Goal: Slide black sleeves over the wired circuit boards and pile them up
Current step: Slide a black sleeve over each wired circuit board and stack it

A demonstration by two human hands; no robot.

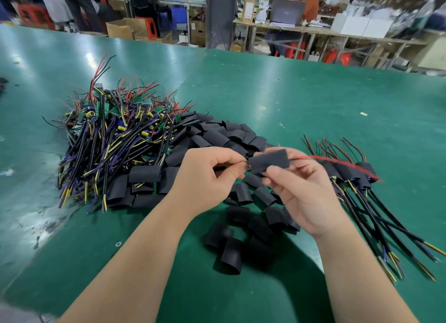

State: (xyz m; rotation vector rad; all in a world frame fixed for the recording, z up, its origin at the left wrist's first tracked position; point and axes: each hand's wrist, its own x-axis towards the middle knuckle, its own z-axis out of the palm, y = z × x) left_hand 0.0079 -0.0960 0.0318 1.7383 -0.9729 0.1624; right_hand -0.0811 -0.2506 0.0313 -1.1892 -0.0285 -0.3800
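**Q:** Head view: what do the two hands hold?

**A:** The right hand (301, 194) pinches a black sleeve (270, 160) between thumb and curled fingers (289, 175), raised above the desk (289, 93). The left hand (207, 177) pinches something small at the sleeve's left mouth. The fingertips hide it, so what it is cannot be told. A blurred red wire (337, 161) runs out of the sleeve's right end.

**Q:** Where do the other parts lie?

**A:** Left of the hands lies a heap of wired circuit boards (115, 134), green boards uppermost, with black, yellow and purple leads pointing toward the viewer. Touching it is a spread of loose sleeves (217, 134) that reaches under the hands, and more lie nearer the viewer between the forearms. To the right, apart from these, is a small pile of sleeved boards (357, 175), with red and black leads pointing away and long black cables running toward the near right.

**Q:** And beyond the desk?

**A:** Cartons (125, 28), red stools (149, 29) and a second desk (337, 33) bearing a laptop (287, 12), all blurred
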